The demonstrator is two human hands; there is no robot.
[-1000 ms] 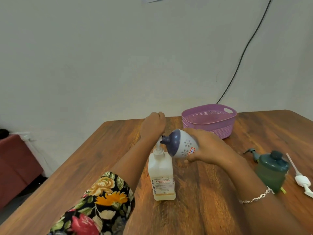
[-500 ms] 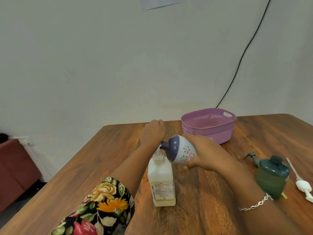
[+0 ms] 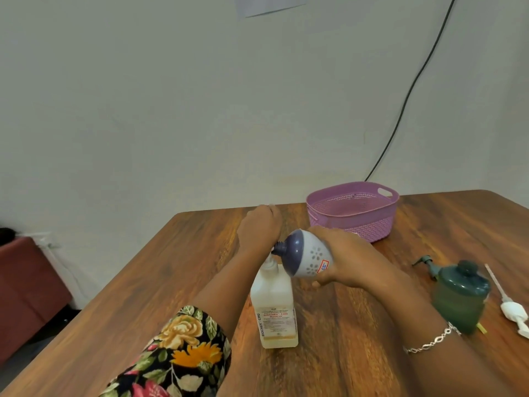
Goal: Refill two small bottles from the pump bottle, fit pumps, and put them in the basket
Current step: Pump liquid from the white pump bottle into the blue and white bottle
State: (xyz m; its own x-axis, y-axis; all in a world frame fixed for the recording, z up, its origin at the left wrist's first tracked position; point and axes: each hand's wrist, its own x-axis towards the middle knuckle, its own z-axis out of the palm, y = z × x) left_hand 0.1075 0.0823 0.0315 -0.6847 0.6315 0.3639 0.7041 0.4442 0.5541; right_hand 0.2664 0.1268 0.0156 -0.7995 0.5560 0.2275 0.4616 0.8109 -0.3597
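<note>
Small bottle [image 3: 307,259], white with a purple shoulder: held above the bench [image 3: 177,282], long axis tilted well off upright, neck pointing to the person's left and base to the right. Its mouth sits at the spout of the pump bottle [image 3: 275,308], though contact cannot be confirmed. The right hand [image 3: 343,253] grasps it, fingers wrapped round the base end. Pump bottle: upright, near the middle of the bench, a low band of yellowish liquid at the bottom. The left hand [image 3: 260,224] lies over its pump head, which is hidden beneath; whether the fingers curl round the head cannot be told. Judged step: filling the first small bottle, the left hand being the one placed to press. The next stroke depends on the mouth staying in line with the spout. Green bottle [image 3: 461,296]: upright at the right, no pump fitted. Green pump [image 3: 426,262]: lying just behind it. White pump [image 3: 512,308]: lying beside it, further right. Basket [image 3: 343,216]: lilac, at the far edge beyond the right hand, nothing visible inside.
</note>
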